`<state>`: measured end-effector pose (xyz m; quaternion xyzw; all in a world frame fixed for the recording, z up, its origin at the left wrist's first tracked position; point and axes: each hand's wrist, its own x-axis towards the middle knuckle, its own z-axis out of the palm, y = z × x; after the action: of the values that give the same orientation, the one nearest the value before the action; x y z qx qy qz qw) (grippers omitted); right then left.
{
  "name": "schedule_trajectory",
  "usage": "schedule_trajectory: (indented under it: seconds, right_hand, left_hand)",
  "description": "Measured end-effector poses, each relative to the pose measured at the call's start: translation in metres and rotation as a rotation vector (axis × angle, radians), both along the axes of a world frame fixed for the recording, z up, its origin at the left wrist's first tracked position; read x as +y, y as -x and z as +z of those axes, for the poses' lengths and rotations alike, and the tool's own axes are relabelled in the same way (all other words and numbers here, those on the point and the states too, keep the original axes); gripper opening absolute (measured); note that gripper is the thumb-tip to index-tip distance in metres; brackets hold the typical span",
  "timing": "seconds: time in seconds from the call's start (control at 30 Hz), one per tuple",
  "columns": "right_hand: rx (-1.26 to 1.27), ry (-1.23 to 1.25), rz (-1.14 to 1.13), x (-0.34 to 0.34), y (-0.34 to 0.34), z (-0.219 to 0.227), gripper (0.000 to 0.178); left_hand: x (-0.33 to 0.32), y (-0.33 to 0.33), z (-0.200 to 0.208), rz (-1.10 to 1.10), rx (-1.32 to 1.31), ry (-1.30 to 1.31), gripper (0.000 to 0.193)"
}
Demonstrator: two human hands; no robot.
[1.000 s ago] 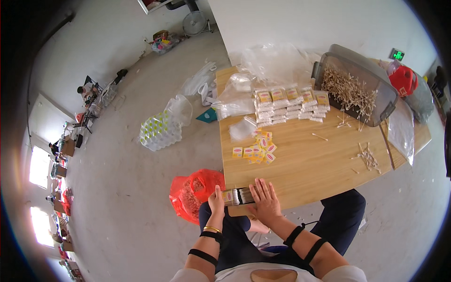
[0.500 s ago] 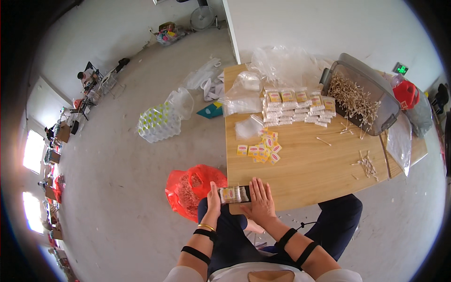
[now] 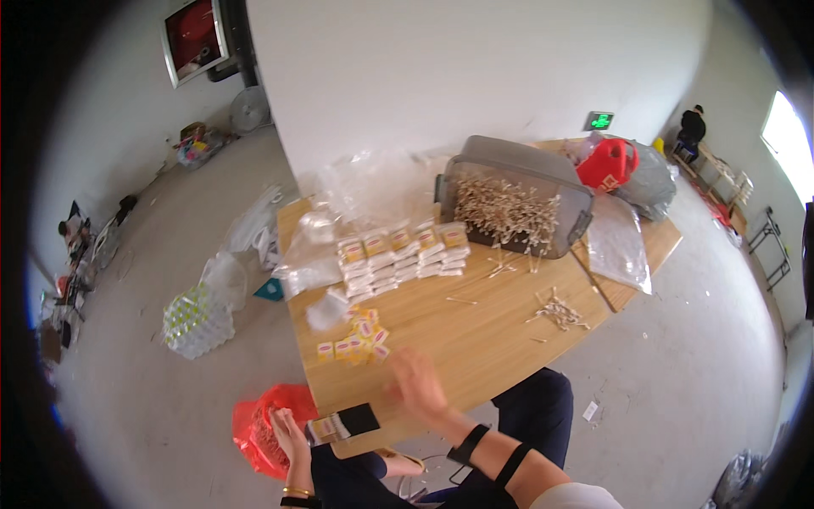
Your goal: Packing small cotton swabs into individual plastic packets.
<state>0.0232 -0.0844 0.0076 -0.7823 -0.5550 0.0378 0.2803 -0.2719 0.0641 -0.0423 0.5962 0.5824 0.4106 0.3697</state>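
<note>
Head view: the left hand (image 3: pixel 291 436) is at the outer end of the swab packet (image 3: pixel 326 429), beside a black holder (image 3: pixel 360 419) at the surface's (image 3: pixel 483 339) near-left corner. The right hand (image 3: pixel 415 382), blurred, is near yellow cards (image 3: pixel 358 342). Neither hand's finger closure can be determined.

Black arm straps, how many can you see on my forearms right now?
3. Right forearm: one strap near the wrist, another nearer the elbow. Left forearm: one by the gold bracelet, at the lower edge. More on that arm could be out of frame.
</note>
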Motion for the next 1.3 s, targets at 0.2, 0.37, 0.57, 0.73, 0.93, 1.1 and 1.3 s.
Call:
schedule_trajectory:
  seconds: [0.2, 0.37, 0.57, 0.73, 0.93, 1.1, 1.3]
  right_hand:
    - [-0.157, 0.094, -0.583, -0.046, -0.206, 0.003, 0.063]
    - [-0.335, 0.139, -0.468, -0.049, -0.295, 0.025, 0.066]
    - [-0.467, 0.083, -0.221, -0.037, -0.344, 0.02, 0.042]
    - [-0.538, 0.093, -0.215, -0.032, -0.346, 0.018, 0.009]
    - [-0.213, 0.259, -0.188, -0.024, -0.262, 0.015, 0.014]
    - [0.12, -0.042, -0.205, -0.035, -0.238, 0.013, 0.016]
    - [-0.093, 0.064, -0.935, -0.076, -0.351, 0.01, 0.037]
  left_hand:
    - [-0.067, -0.142, 0.09, -0.708, 0.264, -0.354, 0.04]
    - [-0.107, -0.239, 0.081, -1.088, 0.472, -0.36, 0.065]
    - [-0.095, -0.354, 0.068, -1.158, 0.622, -0.541, 0.075]
    - [-0.077, -0.393, 0.041, -1.139, 0.812, -0.696, 0.076]
    - [-0.101, -0.354, 0.05, -1.234, 0.771, -0.677, 0.078]
    - [-0.11, -0.339, 0.054, -1.186, 0.784, -0.661, 0.079]
    - [-0.107, -0.349, 0.048, -1.223, 0.872, -0.593, 0.08]
